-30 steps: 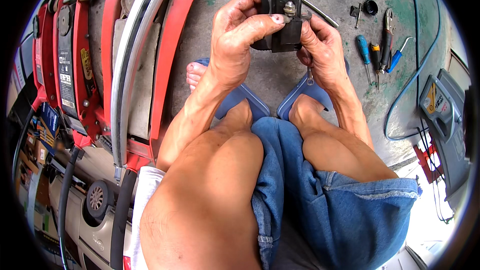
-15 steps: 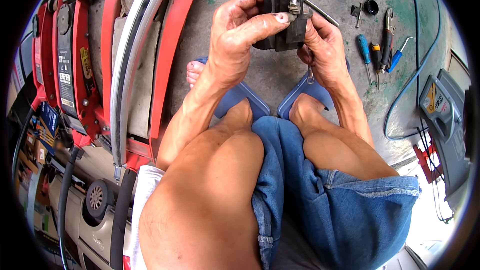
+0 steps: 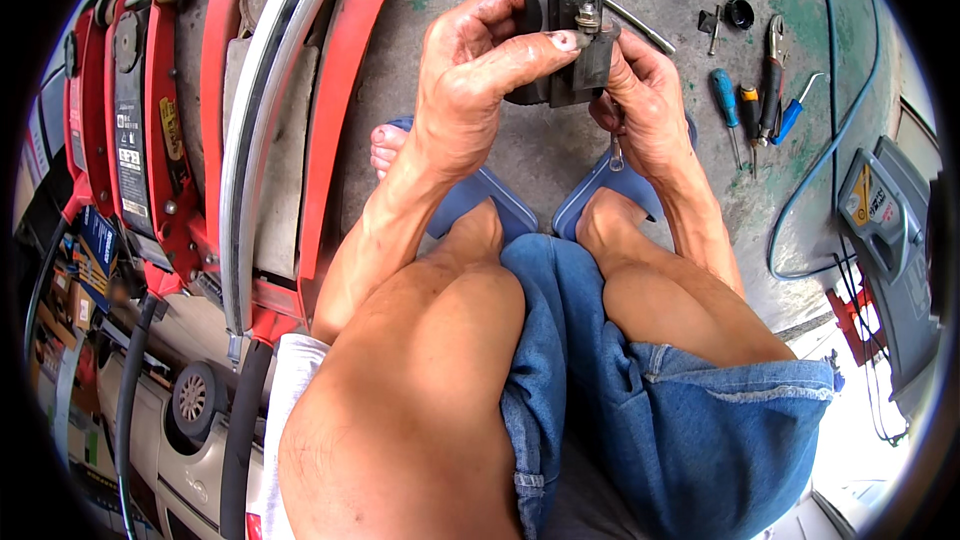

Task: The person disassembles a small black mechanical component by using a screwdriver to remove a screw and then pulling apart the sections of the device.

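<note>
Up in front of me, my left hand (image 3: 465, 70) grips a black block-shaped part (image 3: 562, 65). Its thumb presses beside a metal bolt with a nut (image 3: 588, 17) at the part's top. On the part's right side, my right hand (image 3: 645, 90) is closed round a small wrench (image 3: 616, 158), whose ring end pokes out below the fingers. The wrench's other end is hidden by the hand and the part. Behind them, a bent metal socket wrench (image 3: 640, 22) lies on the floor.
Several hand tools lie at right: a blue screwdriver (image 3: 725, 95), pliers (image 3: 773, 75) and a blue-handled hook pick (image 3: 795, 115). Close by sits a round black cap (image 3: 739, 12). A blue hose (image 3: 833, 140) curves past them. Red floor jacks (image 3: 350, 90) stand at left.
My right hand has shifted very slightly left, and the wrench's ring end with it. Both hands keep their hold.
</note>
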Demonstrator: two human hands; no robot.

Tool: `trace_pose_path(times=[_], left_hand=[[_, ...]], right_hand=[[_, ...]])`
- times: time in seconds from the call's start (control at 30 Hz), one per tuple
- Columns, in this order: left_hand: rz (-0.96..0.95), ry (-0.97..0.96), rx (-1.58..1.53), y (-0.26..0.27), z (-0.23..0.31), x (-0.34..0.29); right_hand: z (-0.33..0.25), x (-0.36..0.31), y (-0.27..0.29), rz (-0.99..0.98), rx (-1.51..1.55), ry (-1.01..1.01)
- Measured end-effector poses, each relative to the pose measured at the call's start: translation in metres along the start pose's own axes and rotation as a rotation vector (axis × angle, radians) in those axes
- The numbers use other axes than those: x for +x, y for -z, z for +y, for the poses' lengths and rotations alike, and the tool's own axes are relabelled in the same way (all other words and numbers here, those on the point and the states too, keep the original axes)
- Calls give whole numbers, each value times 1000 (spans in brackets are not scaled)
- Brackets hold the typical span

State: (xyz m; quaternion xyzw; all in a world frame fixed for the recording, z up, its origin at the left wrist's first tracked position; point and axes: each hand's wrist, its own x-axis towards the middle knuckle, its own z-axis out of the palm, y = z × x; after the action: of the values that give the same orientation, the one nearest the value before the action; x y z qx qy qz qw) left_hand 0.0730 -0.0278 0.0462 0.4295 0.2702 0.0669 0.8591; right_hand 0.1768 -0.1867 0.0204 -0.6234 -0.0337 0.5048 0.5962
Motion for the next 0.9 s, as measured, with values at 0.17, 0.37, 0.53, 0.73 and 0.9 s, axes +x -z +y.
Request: trace_pose_path(times=[0.17, 0.37, 0.53, 0.73, 0.9], left_hand=[[5, 4, 9, -2, 1, 0], [11, -16, 33, -2, 2, -1], [23, -16, 40, -2, 2, -1], [29, -23, 30, -1, 1, -1], [27, -27, 34, -1, 1, 0]], right_hand=[[-1, -1, 1, -1, 18, -9], [0, -1, -1, 7, 2, 1], [0, 0, 0, 8, 3, -6], [0, 0, -3, 19, 7, -1], [-2, 0, -3, 20, 5, -9]])
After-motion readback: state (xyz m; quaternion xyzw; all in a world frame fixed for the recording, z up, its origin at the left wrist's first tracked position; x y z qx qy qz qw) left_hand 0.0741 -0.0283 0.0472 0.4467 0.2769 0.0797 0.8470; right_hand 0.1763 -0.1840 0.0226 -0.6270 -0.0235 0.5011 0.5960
